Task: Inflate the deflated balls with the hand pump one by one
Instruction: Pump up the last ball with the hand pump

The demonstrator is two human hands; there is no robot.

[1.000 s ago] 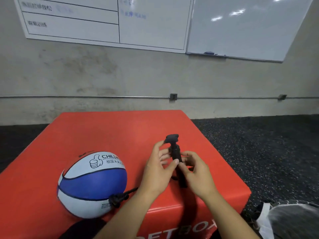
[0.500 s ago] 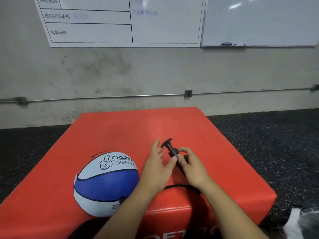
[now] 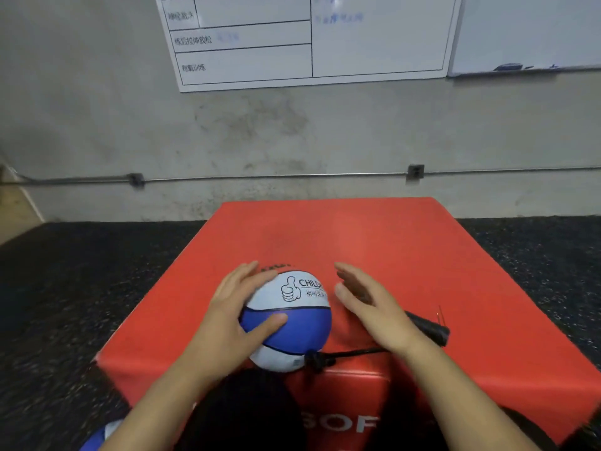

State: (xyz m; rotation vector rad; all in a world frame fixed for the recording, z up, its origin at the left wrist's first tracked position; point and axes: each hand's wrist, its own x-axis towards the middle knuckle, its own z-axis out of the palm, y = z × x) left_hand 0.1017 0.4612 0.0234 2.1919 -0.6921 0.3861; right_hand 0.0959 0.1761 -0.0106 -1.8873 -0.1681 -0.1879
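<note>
While left hand [image 3: 227,323] holds ball [image 3: 292,320], pump [image 3: 426,327] lies diagonally.

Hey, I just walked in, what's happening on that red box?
A person is inflating balls. The left hand rests on a blue-and-white ball on the red box, fingers spread over its side. The right hand hovers open beside the ball, holding nothing. The black hand pump lies on the box behind that hand, its hose running to the ball.

"CHILD" beside a thumbs-up sign on the ball [image 3: 292,307], "SOF" on the red box [image 3: 406,255] front
</note>
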